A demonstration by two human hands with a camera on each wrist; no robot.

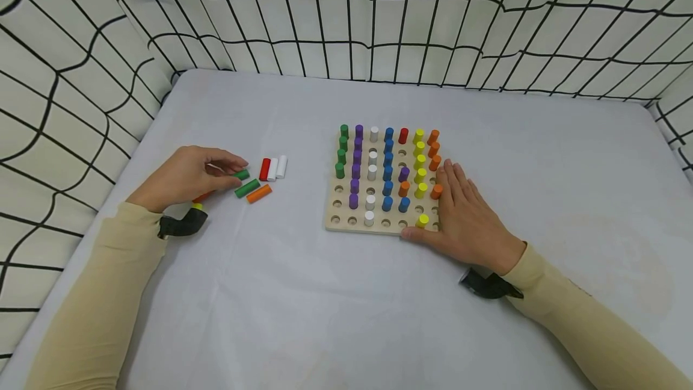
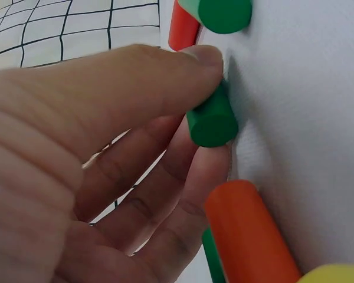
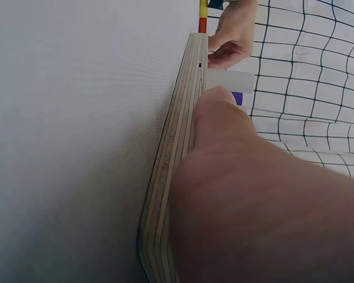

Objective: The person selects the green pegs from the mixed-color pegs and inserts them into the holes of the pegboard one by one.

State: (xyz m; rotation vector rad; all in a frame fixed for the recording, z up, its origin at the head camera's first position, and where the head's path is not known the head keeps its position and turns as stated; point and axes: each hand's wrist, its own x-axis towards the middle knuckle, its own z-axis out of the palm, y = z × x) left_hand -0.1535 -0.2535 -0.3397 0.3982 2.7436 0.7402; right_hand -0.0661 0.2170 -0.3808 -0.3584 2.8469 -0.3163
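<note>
My left hand (image 1: 181, 179) pinches a green peg (image 2: 214, 127) between thumb and fingertips, close over the white cloth. Beside it lie another green peg (image 1: 247, 188) and an orange peg (image 1: 258, 194). A wooden pegboard (image 1: 346, 228) sits toward the middle, with rows of coloured pegs standing in its holes and several holes bare. Across its right side rests my right hand (image 1: 471, 221), fingers straight along the edge and thumb at the near corner. The right wrist view shows the board's layered side (image 3: 165, 194) under that hand. Part of the right column is hidden by the palm.
A red peg (image 1: 264, 169) and two white pegs (image 1: 281, 167) lie just beyond the green ones. Orange and yellow pegs (image 1: 197, 206) show partly under the left wrist. Black wire grid panels (image 1: 373, 44) stand along the back and sides of the cloth-covered table (image 1: 303, 318).
</note>
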